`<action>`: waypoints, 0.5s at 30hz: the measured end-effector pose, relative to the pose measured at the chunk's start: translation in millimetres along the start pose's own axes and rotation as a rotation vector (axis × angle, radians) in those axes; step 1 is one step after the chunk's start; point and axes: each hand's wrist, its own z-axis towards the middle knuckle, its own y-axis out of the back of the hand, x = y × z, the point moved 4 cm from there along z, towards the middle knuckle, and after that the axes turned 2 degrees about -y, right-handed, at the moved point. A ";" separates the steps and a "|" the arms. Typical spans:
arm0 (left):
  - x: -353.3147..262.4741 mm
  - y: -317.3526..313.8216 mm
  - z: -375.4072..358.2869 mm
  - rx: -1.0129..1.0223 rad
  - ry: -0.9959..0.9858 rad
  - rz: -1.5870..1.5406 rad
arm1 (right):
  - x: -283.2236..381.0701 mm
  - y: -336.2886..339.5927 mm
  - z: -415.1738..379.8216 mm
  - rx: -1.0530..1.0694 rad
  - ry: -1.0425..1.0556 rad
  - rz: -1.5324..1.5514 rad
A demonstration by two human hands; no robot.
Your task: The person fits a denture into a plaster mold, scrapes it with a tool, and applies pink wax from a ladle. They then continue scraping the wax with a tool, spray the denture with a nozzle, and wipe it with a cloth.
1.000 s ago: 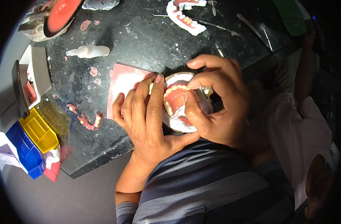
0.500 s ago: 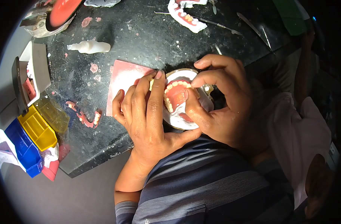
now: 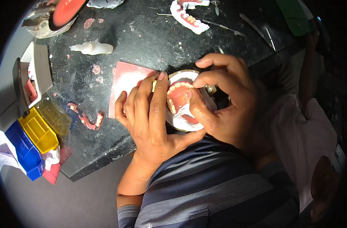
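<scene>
A white plaster dental cast [image 3: 174, 121] lies between my hands, close to my body at the bench edge. On it sits a pink denture base [image 3: 180, 98] with a row of cream teeth. My left hand [image 3: 152, 114] wraps the left side of the cast, its thumb along the lower rim. With thumb and index finger my right hand [image 3: 224, 97] pinches the denture's front right teeth, which the fingers partly cover; its other fingers are curled above. Under my left fingertips is a pink wax sheet [image 3: 128, 83].
Left on the bench are a white dropper bottle [image 3: 93, 48], pink pieces with teeth [image 3: 90, 123], a white box [image 3: 45, 72], and yellow [image 3: 38, 127] and blue trays [image 3: 23, 148]. Another cast [image 3: 181, 17] and a carving tool [image 3: 223, 26] lie behind. Someone's pale shirt [image 3: 304, 129] shows right.
My right hand has shifted very slightly, its thumb and index finger still at the teeth. My left hand keeps its place on the cast.
</scene>
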 end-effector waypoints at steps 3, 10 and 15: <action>-0.4 2.0 0.6 0.011 -0.003 -0.004 | -1.5 4.8 1.1 0.018 -0.038 0.011; -0.2 1.4 0.5 0.014 0.002 -0.003 | 0.7 4.6 -3.4 0.033 -0.017 -0.007; -0.5 1.1 1.0 0.001 0.001 -0.007 | 1.7 2.2 -3.8 0.008 -0.010 -0.017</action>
